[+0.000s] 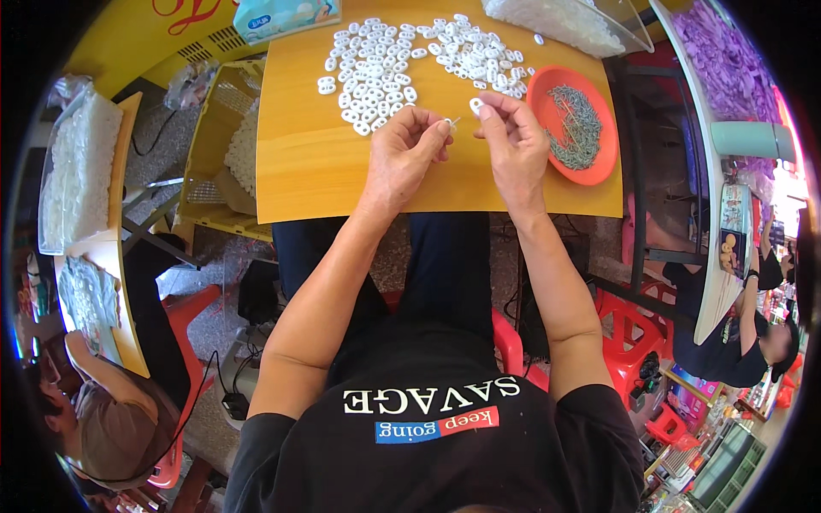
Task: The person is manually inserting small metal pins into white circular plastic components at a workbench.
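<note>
My left hand (pixel 405 152) is closed in a pinch over the front part of the table. At its fingertips shows a thin metal pin (pixel 453 122); whether a white piece is held with it is hard to make out. To its right, my right hand (pixel 516 152) pinches a small white plastic piece (pixel 476 106) between thumb and forefinger. The two hands are close but apart. Beyond them lie many white oval pieces with two holes (pixel 374 81) and a second pile of white pieces (pixel 479 53). An orange-red bowl (pixel 590 177) of small grey metal pins (pixel 575 120) stands beside my right hand.
A clear bin of white pieces (pixel 556 26) and a tissue pack (pixel 286 17) stand at the table's (pixel 316 184) far edge. At left are a yellow crate (pixel 201 128), another clear bin (pixel 81 171) and a seated person (pixel 120 419). Another person (pixel 727 342) is at right.
</note>
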### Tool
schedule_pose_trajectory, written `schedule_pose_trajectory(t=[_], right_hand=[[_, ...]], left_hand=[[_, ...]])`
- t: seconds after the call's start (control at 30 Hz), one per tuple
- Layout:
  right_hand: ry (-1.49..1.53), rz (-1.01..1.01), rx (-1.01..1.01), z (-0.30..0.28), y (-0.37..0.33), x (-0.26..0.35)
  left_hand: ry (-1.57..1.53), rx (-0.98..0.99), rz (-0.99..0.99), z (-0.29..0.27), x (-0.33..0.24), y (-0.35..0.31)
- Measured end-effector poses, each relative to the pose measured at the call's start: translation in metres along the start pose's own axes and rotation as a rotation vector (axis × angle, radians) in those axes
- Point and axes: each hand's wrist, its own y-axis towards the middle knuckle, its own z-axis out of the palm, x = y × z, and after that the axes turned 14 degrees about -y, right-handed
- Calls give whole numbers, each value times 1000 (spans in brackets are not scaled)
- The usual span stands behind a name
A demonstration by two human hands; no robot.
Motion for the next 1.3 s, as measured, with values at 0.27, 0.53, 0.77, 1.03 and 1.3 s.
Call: schedule_pose_trajectory(t=[0.27,0.53,0.77,1.03,1.3], right_hand=[[-256,-82,233,-17,7,-4],[-594,-324,266,-23,19,-7],[-506,-362,233,-23,17,0],[-489,-495,356,-24,17,14],[-568,-502,377,-26,19,9]], left_hand=[[-8,8,5,-2,0,1],[-28,17,12,-2,1,1],[-20,25,8,-2,1,0],[-19,42,4,-4,3,2],[26,37,14,-3,2,1]])
